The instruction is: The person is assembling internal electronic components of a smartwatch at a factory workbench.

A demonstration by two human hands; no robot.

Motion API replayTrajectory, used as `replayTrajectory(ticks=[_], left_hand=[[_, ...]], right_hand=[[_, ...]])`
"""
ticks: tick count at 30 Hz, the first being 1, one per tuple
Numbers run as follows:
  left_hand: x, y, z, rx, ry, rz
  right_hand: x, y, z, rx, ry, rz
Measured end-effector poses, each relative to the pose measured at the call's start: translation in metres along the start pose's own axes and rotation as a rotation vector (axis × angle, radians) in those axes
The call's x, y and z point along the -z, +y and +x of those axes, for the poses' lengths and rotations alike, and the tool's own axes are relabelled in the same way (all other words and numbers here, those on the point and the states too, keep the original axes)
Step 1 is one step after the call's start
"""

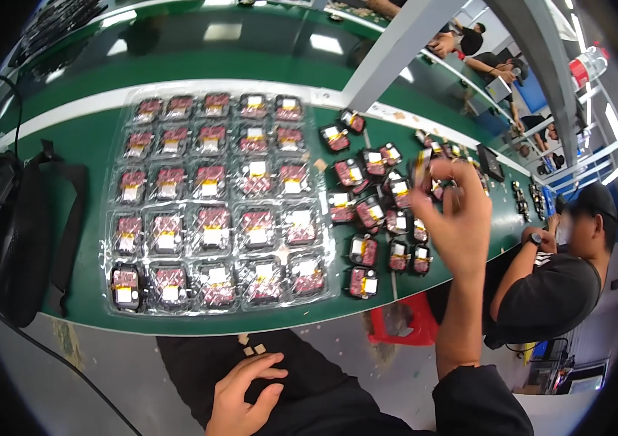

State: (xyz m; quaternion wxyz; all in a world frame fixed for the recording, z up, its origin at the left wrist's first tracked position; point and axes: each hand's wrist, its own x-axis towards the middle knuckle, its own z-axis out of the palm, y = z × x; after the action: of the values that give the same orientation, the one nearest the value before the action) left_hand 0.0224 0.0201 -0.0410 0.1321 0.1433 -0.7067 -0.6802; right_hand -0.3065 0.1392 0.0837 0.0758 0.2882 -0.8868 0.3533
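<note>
My right hand [458, 221] is raised over the right part of the green bench. Its thumb and fingers close on a small dark device with a yellow strip [421, 168], blurred and partly hidden by the fingers. Below and around it lie several loose black-and-red devices [371, 211] with white and yellow labels. To the left, a clear plastic blister tray [327, 287] covers rows of similar devices. One device [126, 285] at its near left corner looks uncovered, on top of the plastic. My left hand [244, 398] rests over my lap, fingers apart, beside small beige squares [254, 350].
A black bag [26, 240] with a strap and cables occupies the bench's left end. A grey metal post [396, 58] rises behind the devices. On the right sits a person [559, 280] in dark clothes. A red stool [403, 320] stands under the bench edge.
</note>
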Motion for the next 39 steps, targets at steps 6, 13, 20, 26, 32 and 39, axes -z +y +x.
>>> replayTrajectory(ticks=[6,13,20,26,32,39], left_hand=[[-0.005,0.002,-0.006,0.089,0.041,-0.771],[0.002,0.018,-0.010,0.073,0.247,-0.655],[-0.002,0.016,-0.006,0.172,0.401,-0.410],[0.007,0.007,-0.005,0.162,0.488,-0.252],[0.009,0.004,-0.006,0.189,0.510,-0.199],[0.018,0.004,-0.012,0.150,0.441,-0.377]], right_hand=[[-0.027,-0.053,-0.093,0.493,-0.584,0.406],[-0.074,-0.060,-0.137,0.464,-0.752,0.625],[-0.092,-0.056,-0.152,0.525,-0.723,0.592],[-0.118,-0.057,-0.168,0.587,-0.634,0.618],[-0.128,-0.059,-0.175,0.569,-0.602,0.603],[-0.130,-0.058,-0.179,0.622,-0.561,0.569]])
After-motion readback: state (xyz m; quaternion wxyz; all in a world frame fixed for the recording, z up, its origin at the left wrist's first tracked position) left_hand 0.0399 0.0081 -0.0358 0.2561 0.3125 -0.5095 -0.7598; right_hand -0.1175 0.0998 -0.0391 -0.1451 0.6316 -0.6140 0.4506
